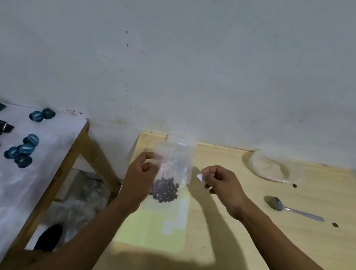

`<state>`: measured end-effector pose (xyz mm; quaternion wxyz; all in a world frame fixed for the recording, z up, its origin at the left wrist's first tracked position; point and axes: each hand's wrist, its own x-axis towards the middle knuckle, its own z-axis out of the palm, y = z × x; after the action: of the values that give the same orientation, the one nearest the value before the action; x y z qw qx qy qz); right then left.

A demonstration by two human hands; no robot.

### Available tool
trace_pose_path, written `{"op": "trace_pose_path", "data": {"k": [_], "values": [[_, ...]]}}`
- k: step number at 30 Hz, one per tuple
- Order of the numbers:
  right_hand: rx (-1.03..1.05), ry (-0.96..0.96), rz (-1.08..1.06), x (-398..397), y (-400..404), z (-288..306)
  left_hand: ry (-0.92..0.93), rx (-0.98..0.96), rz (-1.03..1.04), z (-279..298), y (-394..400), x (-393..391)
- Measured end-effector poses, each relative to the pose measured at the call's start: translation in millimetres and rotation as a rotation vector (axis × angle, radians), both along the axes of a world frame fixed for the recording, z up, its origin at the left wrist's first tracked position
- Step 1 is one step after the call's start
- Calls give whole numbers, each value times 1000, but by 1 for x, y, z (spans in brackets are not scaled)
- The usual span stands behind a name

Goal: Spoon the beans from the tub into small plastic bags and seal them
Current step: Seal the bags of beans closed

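A small clear plastic bag hangs upright over the wooden table, with dark beans heaped in its bottom. My left hand pinches the bag's left edge near the top. My right hand is just right of the bag, apart from it, fingers curled, pinching a small white piece. A metal spoon lies on the table to the right, bowl to the left. A clear plastic tub sits at the back right; its contents cannot be made out.
Two loose beans lie near the spoon. A pale yellow sheet lies under the bag. A second table on the left, covered in white, holds several dark blue capsules. A gap separates the tables.
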<state>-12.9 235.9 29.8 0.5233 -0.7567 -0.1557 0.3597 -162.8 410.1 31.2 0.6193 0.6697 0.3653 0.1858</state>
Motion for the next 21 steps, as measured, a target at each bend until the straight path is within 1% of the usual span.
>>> {"op": "trace_pose_path", "data": {"k": [2,4,7,9,14,19,21], "values": [[47,-35,-36,8,7,21,6,49,-18,6,-9,13],[76,-108,-30,9,15,38,3,69,-39,12,-17,26],[106,-219,-71,8,23,52,-31,76,-64,21,-28,39],[128,-236,-115,7,26,56,-66,92,-74,26,-33,43],[132,-238,-143,2,33,60,-99,18,-73,36,-39,51],[133,-293,-179,-4,34,62,-136,-87,-72,46,-45,55],[122,-322,-197,-6,34,63,-153,-95,-62,49,-45,57]]}}
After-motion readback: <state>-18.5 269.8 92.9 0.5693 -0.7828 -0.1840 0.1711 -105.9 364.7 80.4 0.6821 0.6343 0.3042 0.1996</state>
